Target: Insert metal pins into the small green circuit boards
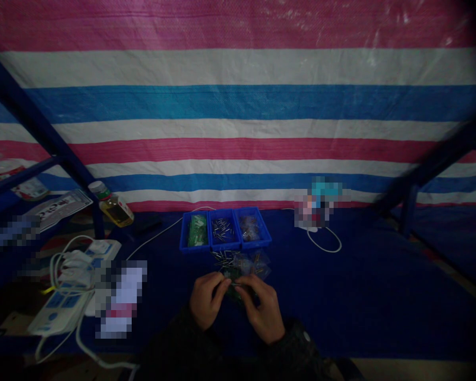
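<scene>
Low in the centre, my left hand (207, 299) and my right hand (264, 306) face each other with their fingertips nearly meeting. Both are closed in a pinch over small green pieces (233, 273) on the dark blue surface. A tiny pale or metallic part shows at the fingertips, too small and dim to name. Just beyond the fingers lies a loose pile of thin metal pins (222, 257). Beside it are small clear plastic bags (257, 262) with brownish contents.
A blue three-part tray (225, 247) holds green pieces, metal pins and small clear bags. At left are a power strip (59, 307) with white cables and a bottle of yellow liquid (117, 210). Blue metal bars (47, 127) flank a striped sheet (238, 106).
</scene>
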